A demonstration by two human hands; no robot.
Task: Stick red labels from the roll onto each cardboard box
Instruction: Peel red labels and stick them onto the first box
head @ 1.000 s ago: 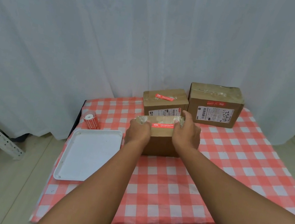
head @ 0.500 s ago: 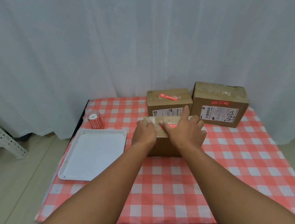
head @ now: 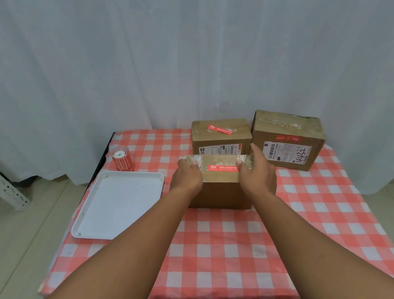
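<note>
Both hands rest on the nearest box [head: 220, 187]: the left hand [head: 187, 178] braces its left end, while the right hand [head: 259, 178] presses flat, seemingly smoothing the red label [head: 222, 168] down. Nothing looks pinched. The label roll [head: 122, 160] stands beside the white tray [head: 115, 203], well apart.

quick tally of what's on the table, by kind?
cardboard boxes: 3, near, back middle, back right
red labels stuck on boxes: 3
label roll: 1
white tray: 1
total: 8
</note>
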